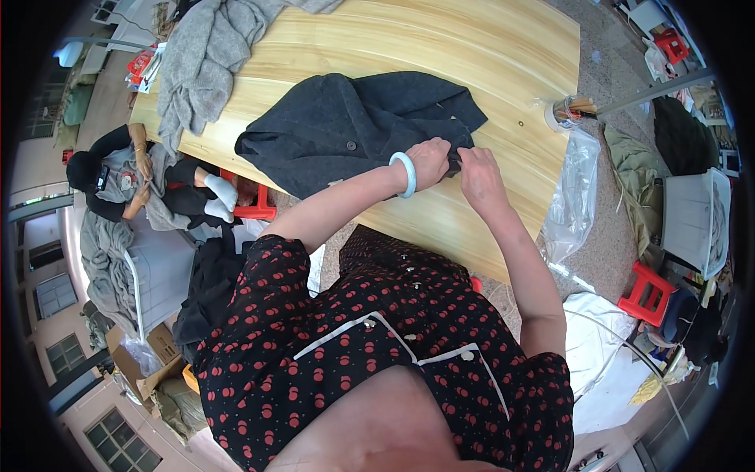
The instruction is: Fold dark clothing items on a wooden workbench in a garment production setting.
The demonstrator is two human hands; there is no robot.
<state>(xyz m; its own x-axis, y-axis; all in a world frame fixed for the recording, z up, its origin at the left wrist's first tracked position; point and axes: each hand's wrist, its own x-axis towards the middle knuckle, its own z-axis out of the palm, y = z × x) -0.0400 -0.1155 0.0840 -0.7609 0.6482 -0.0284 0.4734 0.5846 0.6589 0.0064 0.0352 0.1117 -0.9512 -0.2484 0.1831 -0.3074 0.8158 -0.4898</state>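
The left hand (pixel 429 161), a pale blue bangle (pixel 406 174) on its wrist, is closed in a pinch on the near edge of a dark charcoal coat (pixel 354 126). Just beside it, almost touching, the right hand (pixel 480 177) has its fingers curled onto the same bit of edge; whether they grip cloth or something small such as thread cannot be told. Both hands meet at one spot on the coat's hem, close to the near edge of the table.

The step in hand looks like close work on that edge: checking, trimming or finishing a small spot. The next move likely calls for a steady, fine pinch that keeps the cloth taut between the two hands.

From left to right: a person in dark clothes (pixel 130 185) sits low beside the table, hands on grey cloth. A light grey woollen garment (pixel 200 59) lies crumpled on the far left corner, soft and felted. The table (pixel 440 39) is pale wood with long straight grain, smooth and broad. The coat lies spread and rumpled across its middle, thick and matte, with a dark button showing. Further right stands a small clear cup of sticks (pixel 568 110), and a clear plastic bag (pixel 574 197) hangs crinkled off the table's right side. A red plastic stool (pixel 646 293) stands on the floor to the right.
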